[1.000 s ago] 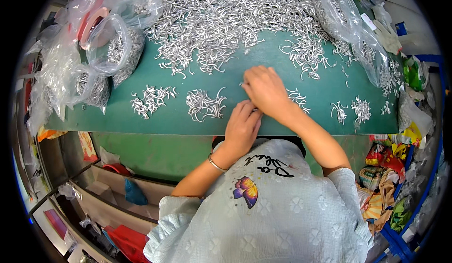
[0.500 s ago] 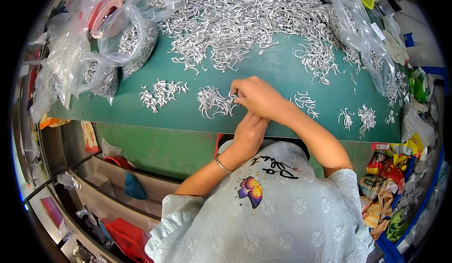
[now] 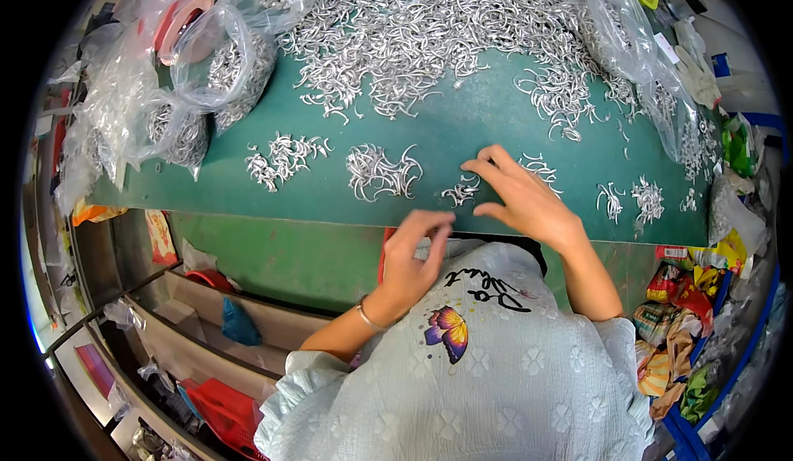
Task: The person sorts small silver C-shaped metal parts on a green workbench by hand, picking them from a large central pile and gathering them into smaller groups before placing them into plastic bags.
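Note:
My right hand point(image 3: 529, 202) is over the green table near its front edge. Its fingers are apart and slightly bent, with nothing visible between them. Beside its thumb and fingertips lies a small heap of short, curved silvery metal pieces point(image 3: 461, 191). My left hand point(image 3: 410, 256) hangs just in front of the table edge. Its fingers are half curled and a little blurred, the thumb stands off from them, and I see nothing held. Left of the small heap sits a larger cluster of longer curved metal pieces point(image 3: 380, 172). Another cluster point(image 3: 540, 172) is partly hidden behind my right hand.
A broad pile of metal pieces point(image 3: 413, 27) covers the far side of the green table point(image 3: 281, 201). Filled clear plastic bags point(image 3: 239, 77) stand at left, more point(image 3: 619, 35) at right. Further small heaps point(image 3: 285, 162) line the front. A drawer-like brown shelf point(image 3: 206, 316) is below left.
My hands, together at the table edge before, are now apart. The right has moved right and spread its fingers; the left has drawn back, down and left. A small heap now shows between them.

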A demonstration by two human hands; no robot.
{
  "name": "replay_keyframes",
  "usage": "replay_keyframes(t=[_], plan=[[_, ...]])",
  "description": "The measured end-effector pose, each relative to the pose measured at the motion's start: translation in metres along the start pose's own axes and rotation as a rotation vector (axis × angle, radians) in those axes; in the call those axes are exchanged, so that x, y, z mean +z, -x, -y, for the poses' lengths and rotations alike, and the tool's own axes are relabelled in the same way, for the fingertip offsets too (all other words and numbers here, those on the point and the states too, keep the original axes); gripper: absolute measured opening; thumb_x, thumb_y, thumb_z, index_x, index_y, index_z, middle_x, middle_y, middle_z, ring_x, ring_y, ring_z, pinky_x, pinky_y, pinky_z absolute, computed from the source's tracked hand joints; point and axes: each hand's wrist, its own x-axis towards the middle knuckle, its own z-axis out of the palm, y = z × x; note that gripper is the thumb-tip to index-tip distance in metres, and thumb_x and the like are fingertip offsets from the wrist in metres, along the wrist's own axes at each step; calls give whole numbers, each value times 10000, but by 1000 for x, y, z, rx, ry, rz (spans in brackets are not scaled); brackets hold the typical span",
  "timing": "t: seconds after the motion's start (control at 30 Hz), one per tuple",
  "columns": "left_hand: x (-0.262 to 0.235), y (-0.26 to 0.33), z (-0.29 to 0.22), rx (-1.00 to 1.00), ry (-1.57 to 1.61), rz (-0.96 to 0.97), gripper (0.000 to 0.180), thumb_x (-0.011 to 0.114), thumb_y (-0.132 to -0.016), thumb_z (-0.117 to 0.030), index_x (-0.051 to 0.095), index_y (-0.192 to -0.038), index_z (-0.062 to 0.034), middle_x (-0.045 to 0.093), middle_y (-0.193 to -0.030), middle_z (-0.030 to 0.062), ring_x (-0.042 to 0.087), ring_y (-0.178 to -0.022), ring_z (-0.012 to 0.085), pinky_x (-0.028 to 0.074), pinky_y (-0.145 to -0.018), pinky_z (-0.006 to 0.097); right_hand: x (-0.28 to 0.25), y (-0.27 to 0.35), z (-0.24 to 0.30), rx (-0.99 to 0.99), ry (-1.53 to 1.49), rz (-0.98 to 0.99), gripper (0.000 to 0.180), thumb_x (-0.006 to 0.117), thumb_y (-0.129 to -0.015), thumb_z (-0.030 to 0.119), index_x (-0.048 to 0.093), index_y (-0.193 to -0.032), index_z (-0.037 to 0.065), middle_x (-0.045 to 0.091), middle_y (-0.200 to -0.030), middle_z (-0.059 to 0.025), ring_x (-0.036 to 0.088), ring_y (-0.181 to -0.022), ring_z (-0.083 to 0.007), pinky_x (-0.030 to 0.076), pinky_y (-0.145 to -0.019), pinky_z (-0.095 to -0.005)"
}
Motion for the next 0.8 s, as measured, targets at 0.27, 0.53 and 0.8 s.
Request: replay_keyframes(t=[0.27, 0.53, 0.8], plan=[[9, 17, 55, -994, 1018, 408, 432, 381, -1027, -243, 463, -1283, 94, 601, -1192, 263, 604, -1131, 334, 484, -987, 418, 50, -4, 11, -121, 322, -155, 533, 777, -721, 211, 544, -1182, 80, 464, -1098, -139, 553, -960, -302, 505, -754, -389], [25, 13, 99, -940, 1889, 549, 532, 375, -1003, -386, 465, -1303, 43, 516, -1333, 234, 535, -1211, 365, 397, -1070, 482, 69, 23, 8, -296, 246, -110, 247, 639, -731, 75, 574, -966, 39, 500, -951, -112, 551, -890, -282, 483, -726, -390], [13, 19, 91, -1170, 1410, 232, 299, 493, -979, -238, 576, -1070, 35, 632, -1006, 138, 645, -913, 241, 547, -813, 372, 72, 29, 15, -504, -98, 70, 206, 621, -783, 32, 609, -988, 38, 572, -1016, -102, 580, -925, -276, 469, -786, -380]])
